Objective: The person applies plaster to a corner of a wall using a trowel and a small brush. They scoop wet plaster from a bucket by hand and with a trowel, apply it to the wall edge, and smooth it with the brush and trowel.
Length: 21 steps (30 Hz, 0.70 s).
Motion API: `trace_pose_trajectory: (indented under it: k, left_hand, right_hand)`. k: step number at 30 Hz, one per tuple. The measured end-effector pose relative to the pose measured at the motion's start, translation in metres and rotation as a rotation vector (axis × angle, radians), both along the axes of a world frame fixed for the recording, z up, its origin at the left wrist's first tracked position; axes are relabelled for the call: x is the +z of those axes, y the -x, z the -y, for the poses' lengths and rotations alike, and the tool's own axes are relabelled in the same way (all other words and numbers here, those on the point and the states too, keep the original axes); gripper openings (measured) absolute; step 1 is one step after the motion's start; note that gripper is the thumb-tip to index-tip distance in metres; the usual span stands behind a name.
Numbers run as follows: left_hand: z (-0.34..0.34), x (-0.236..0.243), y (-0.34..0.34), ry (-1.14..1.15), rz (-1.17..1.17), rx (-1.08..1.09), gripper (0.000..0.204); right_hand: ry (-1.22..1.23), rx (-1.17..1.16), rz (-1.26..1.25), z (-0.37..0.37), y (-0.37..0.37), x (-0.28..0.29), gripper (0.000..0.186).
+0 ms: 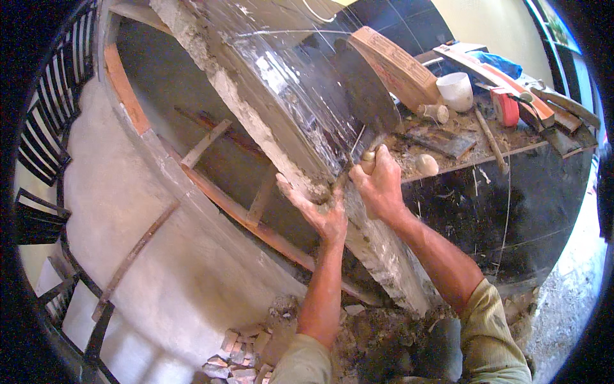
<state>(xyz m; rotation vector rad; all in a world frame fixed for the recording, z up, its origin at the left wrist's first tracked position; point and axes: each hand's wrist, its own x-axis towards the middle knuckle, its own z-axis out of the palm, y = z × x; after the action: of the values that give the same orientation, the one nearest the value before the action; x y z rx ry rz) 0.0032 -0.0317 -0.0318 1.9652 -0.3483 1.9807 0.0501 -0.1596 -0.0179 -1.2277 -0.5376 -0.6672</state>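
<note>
Fingers of right hand clenched on trowel; left hand spread against wet grey plastered wall.

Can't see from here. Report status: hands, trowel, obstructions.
Right hand gripping trowel. Left hand flat on wet plaster edge. Blade on plaster face; nothing blocking.

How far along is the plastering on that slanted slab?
The slab's broad face already looks smooth and wet. In hand: the right hand grips a trowel against that face, while the left hand presses the rough edge. That crumbly edge looks unfinished.
</note>
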Motion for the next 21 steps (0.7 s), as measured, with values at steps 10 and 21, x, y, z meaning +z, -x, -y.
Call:
trace_pose_trajectory:
  k: [10,21]
  left_hand:
    - [-0.002,0.002,-0.008,-0.015,0.029,-0.063,0.105]
    - [-0.007,-0.005,-0.004,-0.029,0.008,0.013,0.088]
  right_hand:
    - [0.007,-0.014,0.016,0.029,0.001,0.002,0.029]
    - [0.226,0.086,-0.058,0.035,0.048,-0.114,0.032]
